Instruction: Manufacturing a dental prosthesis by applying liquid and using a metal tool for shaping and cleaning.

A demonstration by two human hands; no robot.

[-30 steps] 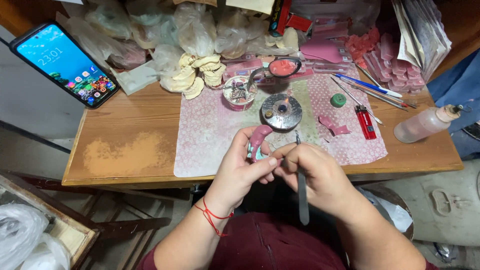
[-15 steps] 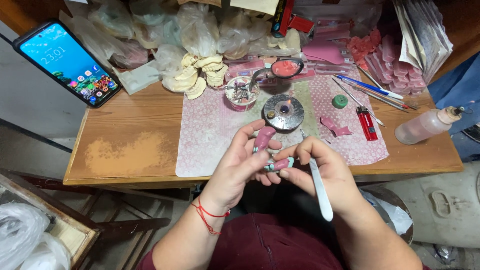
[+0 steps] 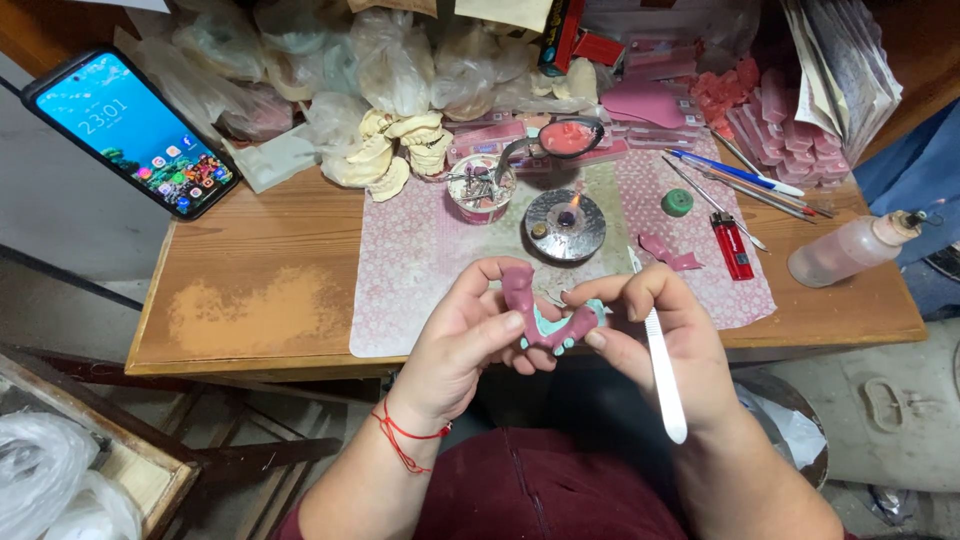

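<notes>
A pink wax denture rim on a teal base (image 3: 548,318) is held at frame centre, just below the mat's edge, pinched by left hand (image 3: 470,345) thumb and fingers. It is also gripped by right hand (image 3: 655,335) fingertips, with a white-handled tool (image 3: 662,375) tucked in the closed fingers. A small burner (image 3: 565,224) is seen above.

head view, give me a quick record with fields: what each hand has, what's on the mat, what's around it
left hand: left hand grips the pink wax denture base on its pale green cast
right hand: right hand pinches the other end of the same piece and also holds a white-handled tool
on the mat: patterned mat with small round burner, cup of burs, red lighter, green cap
behind: plaster casts, pink wax sheets
left edge: phone, screen lit
right edge: plastic squeeze bottle
</notes>
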